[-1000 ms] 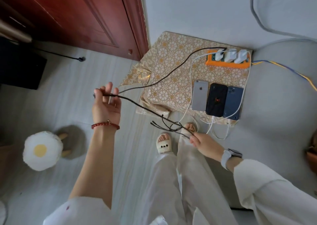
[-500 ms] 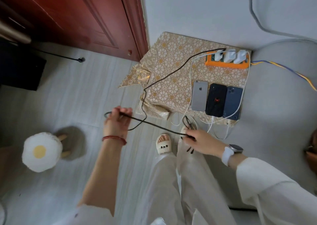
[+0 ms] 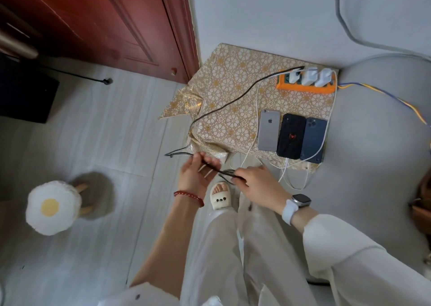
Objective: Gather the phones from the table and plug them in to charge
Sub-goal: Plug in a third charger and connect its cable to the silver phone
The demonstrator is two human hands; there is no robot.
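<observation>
Phones: we see three phones point(image 3: 291, 136) lying face down, side by side and touching, at the near edge of the table point(image 3: 224, 89)
Power: white cables run from the strip point(image 3: 305, 87) toward the phones' near ends, though we cannot tell whether each plug is seated
Black cable point(image 3: 233, 103): ours to manage, leading from the strip off the table to our hands
Left hand point(image 3: 194, 177): fingers curled loosely round the cable
Right hand point(image 3: 256, 182): pinching gathered loops
Handling: we judge the cable light, limp, prone to tangling
Hold: best taken near its plug end; phones smooth and slippery, grip by their long edges
</observation>
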